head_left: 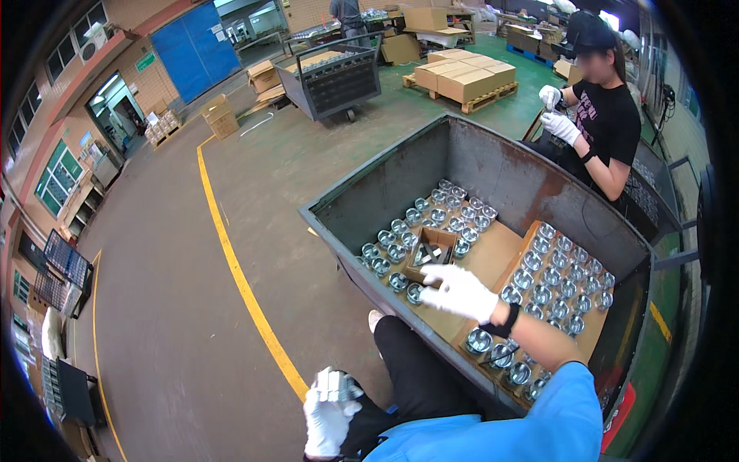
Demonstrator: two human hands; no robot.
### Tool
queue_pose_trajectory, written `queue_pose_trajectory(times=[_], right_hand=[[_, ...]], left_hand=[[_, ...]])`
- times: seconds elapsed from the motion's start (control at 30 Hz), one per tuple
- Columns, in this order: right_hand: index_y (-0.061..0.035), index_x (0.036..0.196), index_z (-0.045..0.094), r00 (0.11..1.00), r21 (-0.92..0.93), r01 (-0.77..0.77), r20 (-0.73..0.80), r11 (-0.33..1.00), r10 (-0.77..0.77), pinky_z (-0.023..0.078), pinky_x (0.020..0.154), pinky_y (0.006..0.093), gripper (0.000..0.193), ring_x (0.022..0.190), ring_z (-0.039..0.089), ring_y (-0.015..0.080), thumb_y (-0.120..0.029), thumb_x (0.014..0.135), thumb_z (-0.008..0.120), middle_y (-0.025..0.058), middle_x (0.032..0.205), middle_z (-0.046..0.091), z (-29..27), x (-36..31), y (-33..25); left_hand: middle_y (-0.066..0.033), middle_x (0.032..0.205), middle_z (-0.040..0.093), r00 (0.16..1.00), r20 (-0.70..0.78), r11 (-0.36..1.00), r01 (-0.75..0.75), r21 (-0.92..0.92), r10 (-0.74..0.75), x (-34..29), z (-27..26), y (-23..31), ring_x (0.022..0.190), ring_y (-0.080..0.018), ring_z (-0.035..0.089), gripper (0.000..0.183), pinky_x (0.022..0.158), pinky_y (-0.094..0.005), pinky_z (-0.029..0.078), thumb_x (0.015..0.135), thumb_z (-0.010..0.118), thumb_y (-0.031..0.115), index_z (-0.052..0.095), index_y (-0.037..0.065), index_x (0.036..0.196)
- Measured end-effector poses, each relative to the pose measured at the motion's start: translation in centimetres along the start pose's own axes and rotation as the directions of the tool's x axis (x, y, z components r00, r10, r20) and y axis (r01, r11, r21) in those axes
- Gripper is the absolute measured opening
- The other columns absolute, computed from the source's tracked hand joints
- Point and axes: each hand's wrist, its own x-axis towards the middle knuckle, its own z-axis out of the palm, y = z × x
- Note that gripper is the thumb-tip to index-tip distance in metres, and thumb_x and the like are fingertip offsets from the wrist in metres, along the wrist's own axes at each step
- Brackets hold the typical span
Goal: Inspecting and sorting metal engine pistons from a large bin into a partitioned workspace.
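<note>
My left hand [325, 422], in a white glove, is closed around a shiny metal piston [334, 385] beside the metal bin [377, 163]. My gloved right hand [462, 294] reaches over the bin with its fingers apart and nothing visible in them. Just beyond its fingertips sits a small open cardboard box [440, 236] with dark pieces inside. Rows of silvery pistons [387, 238] stand around that box on a cardboard sheet [493, 240]. More pistons [542, 294] stand in rows on a raised cardboard layer at the bin's right side.
Across the bin, a person [608, 108] in white gloves holds something I cannot make out. Behind stand a dark metal cart [331, 88] and a pallet of cartons [466, 75]. A yellow line [245, 276] runs along the floor on my left.
</note>
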Motion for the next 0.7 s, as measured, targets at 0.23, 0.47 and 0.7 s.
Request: queue_pose_trajectory(times=[0.23,0.47,0.7], right_hand=[[-0.0098,0.140,0.045,0.916,-0.200,0.255,0.362,0.946,-0.171,0.054,0.087,0.0399,0.078,0.097,0.065,0.0320,-0.054,0.081,0.070,0.0175,0.129,0.055,6.0,-9.5,-7.5],[-0.0093,0.126,0.060,0.922,-0.183,0.385,0.114,0.905,-0.369,0.053,0.082,0.0386,0.057,0.093,0.064,0.0329,-0.037,0.078,0.076,0.0154,0.114,0.059,8.8,-9.8,-7.7],[-0.0027,0.117,0.063,0.964,-0.055,0.262,-0.041,0.964,-0.264,0.054,0.078,0.0360,0.050,0.088,0.067,0.0293,-0.018,0.071,0.076,0.0141,0.103,0.067,6.9,-12.5,-6.8]], left_hand=[[-0.0129,0.130,0.055,0.963,0.268,0.973,-0.079,0.218,0.019,0.9,4.9,-2.0,0.104,-0.0272,0.063,0.079,0.073,-0.0343,0.054,0.086,0.067,0.051,0.033,0.013,0.146],[-0.0086,0.132,0.054,0.945,0.325,0.985,-0.020,0.169,-0.036,0.1,4.3,-1.5,0.101,-0.0205,0.060,0.074,0.069,-0.0327,0.051,0.089,0.064,0.052,0.036,0.012,0.145],[-0.0145,0.128,0.053,0.824,0.531,0.965,0.064,0.254,-0.195,1.6,5.6,-3.0,0.086,-0.0204,0.062,0.074,0.072,-0.0340,0.054,0.092,0.067,0.035,0.028,0.009,0.148]])
